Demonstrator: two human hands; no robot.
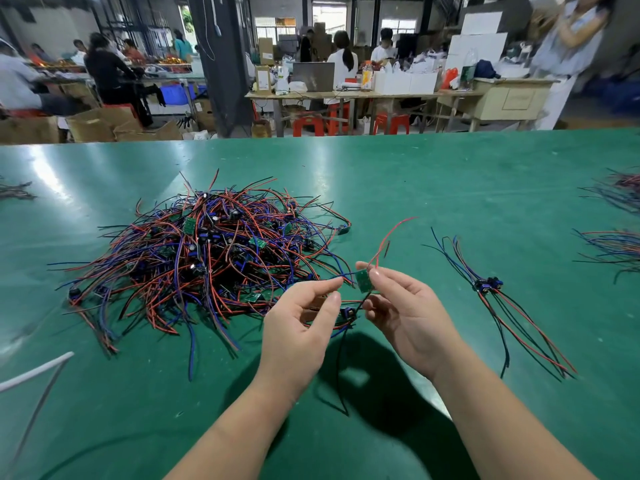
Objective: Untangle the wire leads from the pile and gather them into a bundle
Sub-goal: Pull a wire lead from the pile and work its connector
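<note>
A big tangled pile of red, blue and black wire leads [204, 254] with small green circuit boards lies on the green table, left of centre. My right hand [405, 313] pinches a small green board [363, 281] whose red lead curls upward and whose black lead hangs down to the table. My left hand [301, 323] pinches a blue lead that runs from that board toward the pile. A small sorted bundle of leads [491, 292] lies to the right, its blue parts together and its wires fanned out.
The green table [415, 174] stretches far ahead. More wire bunches [616, 216] lie at the right edge and one [14, 190] at the far left. A white cable [31, 374] crosses the near left. People work at benches behind.
</note>
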